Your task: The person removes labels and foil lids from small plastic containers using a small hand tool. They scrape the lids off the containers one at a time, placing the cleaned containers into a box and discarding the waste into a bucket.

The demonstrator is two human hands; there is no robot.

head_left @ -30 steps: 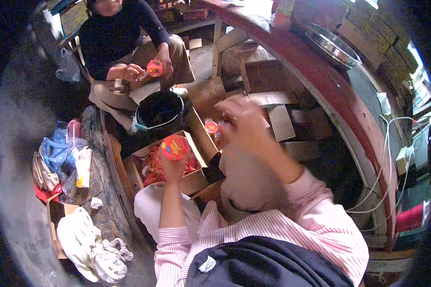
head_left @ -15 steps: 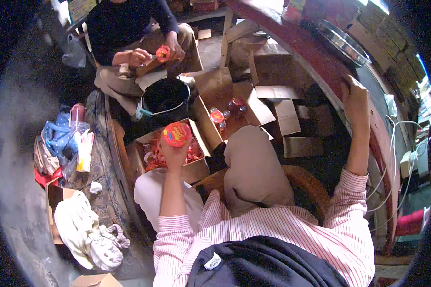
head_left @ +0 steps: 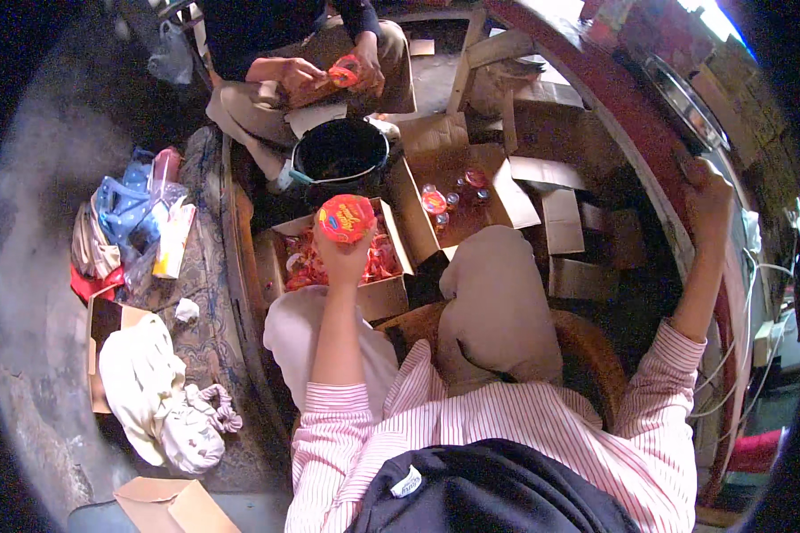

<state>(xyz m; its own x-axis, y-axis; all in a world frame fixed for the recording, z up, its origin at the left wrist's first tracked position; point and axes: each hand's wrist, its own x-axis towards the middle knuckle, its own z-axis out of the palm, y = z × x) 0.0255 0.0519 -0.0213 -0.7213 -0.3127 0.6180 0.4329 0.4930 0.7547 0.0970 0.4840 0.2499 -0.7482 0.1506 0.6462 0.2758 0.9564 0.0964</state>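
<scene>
My left hand (head_left: 345,259) is wrapped around a container with a round red printed lid (head_left: 348,218), held upright. Below it stands a cardboard box (head_left: 389,296) full of red printed wrappers or labels (head_left: 381,258). Off to the right, my right hand (head_left: 709,185) rests at the red-edged table (head_left: 636,133), beside a round metal tray (head_left: 687,105). Its fingers look curled in; whatever they may hold is hidden. Farther ahead, an open cardboard box (head_left: 411,191) contains several clear jars, some with red lids (head_left: 435,202).
Across from me a seated person's hands hold another red-lidded container (head_left: 344,71). A black bucket (head_left: 340,151) stands between us. To the left lie plastic bags (head_left: 133,200) and a white cloth (head_left: 138,373). White cables (head_left: 748,293) hang at the right.
My right hand has gone from stretched-out fingers on the table edge to a curled shape. The left hand still holds the red-lidded container. The whole view has shifted.
</scene>
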